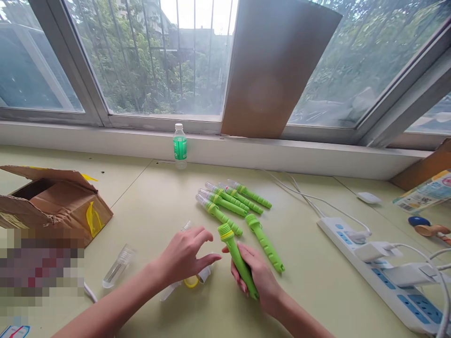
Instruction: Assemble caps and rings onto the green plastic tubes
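Note:
My right hand [254,277] is wrapped round a green plastic handle [237,256], its threaded yellow-green end pointing up. To the left of it, my left hand [188,251] hovers with thumb and fingers apart and nothing between them. Below that hand lie a yellow ring [191,281] and a clear tube, partly hidden. One more clear ribbed tube [119,266] rests further left. A second bare green handle [265,243] lies right of the held one. Behind are several green handles with clear tubes on their ends [220,213], lying side by side.
An open cardboard box [70,202] stands at the left. By the window ledge stands a bottle with a green label [180,148]. A white power strip [380,277] with plugs and cables runs along the right. Packaging [426,192] lies at the far right.

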`<state>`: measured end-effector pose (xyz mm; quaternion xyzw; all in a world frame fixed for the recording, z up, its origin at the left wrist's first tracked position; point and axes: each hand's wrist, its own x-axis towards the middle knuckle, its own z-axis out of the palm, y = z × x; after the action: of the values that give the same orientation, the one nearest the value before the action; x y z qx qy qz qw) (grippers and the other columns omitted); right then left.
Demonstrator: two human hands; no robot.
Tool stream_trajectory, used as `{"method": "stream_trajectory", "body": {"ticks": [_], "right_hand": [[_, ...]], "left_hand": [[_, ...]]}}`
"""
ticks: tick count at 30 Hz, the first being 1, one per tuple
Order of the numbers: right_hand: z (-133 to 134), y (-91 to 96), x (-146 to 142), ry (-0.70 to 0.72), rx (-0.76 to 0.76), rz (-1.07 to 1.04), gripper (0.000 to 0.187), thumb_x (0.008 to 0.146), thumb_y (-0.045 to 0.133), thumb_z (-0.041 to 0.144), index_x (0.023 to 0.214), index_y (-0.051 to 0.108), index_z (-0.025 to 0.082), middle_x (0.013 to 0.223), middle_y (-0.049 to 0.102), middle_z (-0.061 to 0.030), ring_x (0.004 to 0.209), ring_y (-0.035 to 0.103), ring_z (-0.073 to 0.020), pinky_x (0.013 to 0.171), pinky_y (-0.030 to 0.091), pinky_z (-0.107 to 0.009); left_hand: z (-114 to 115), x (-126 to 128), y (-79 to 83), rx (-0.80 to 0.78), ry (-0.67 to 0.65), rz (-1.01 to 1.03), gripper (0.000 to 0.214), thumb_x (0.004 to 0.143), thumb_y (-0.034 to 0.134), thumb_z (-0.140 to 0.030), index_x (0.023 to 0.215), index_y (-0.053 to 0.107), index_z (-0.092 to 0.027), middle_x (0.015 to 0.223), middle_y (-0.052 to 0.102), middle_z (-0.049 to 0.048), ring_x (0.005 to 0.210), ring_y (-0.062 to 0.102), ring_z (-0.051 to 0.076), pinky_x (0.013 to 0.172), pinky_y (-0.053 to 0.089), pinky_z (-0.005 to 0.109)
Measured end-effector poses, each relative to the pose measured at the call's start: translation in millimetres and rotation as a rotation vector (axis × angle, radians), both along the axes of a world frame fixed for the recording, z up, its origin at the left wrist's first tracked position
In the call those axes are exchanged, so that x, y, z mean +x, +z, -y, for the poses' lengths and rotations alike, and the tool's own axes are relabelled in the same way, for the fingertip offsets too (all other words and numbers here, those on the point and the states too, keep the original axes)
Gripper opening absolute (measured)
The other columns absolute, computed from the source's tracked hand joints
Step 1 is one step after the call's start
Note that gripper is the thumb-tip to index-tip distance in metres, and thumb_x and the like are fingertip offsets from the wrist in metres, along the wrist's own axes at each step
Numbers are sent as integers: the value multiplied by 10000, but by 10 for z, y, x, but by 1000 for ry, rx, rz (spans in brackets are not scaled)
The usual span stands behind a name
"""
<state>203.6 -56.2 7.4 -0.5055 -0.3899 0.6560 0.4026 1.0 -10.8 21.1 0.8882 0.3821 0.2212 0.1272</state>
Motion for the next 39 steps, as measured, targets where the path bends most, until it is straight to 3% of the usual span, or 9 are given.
{"method": "stream_trajectory", "body": {"ticks": [5, 12, 17, 24, 39], "right_hand": [[-20, -12, 8, -14, -42, -37, 491, 932, 328, 547, 1134, 538, 152, 447, 539, 42, 276, 346, -66, 283, 247, -151], [-24, -4, -7, 8, -3, -34, 485, 932, 337, 549, 1111, 545, 150, 486, 560, 33, 293, 385, -66, 284, 263, -145], [-21, 9, -7, 7, -5, -30, 472, 930, 351, 545, 1104, 545, 151, 503, 559, 34, 303, 389, -67, 283, 272, -143], [-13, -23, -2, -14, 12, -28, 475, 925, 359, 555, 1102, 547, 156, 517, 565, 33, 316, 402, -72, 299, 291, -146], [-22, 13, 7, -40, 58, -32, 423, 923, 381, 532, 1063, 553, 172, 540, 556, 39, 352, 418, -75, 343, 318, -163]], "left_hand": [[29, 3, 39, -74, 36, -232, 454, 790, 602, -575, 1019, 559, -185, 802, 693, 46, 701, 657, 240, 566, 441, 298], [47, 8, 54, -155, -20, -266, 267, 873, 516, -381, 1084, 541, -219, 669, 660, -8, 611, 631, 213, 556, 409, 281], [39, 27, 43, -137, 0, -261, 232, 892, 477, -316, 1095, 531, -216, 700, 671, -4, 655, 643, 215, 602, 438, 295], [-9, 46, -33, -36, 124, -234, 217, 912, 489, -349, 1046, 540, -186, 817, 690, 41, 694, 647, 207, 598, 465, 292], [-67, -30, -56, 172, 60, -225, 204, 940, 434, -326, 847, 545, -181, 731, 632, 27, 633, 592, 174, 522, 395, 260]]}}
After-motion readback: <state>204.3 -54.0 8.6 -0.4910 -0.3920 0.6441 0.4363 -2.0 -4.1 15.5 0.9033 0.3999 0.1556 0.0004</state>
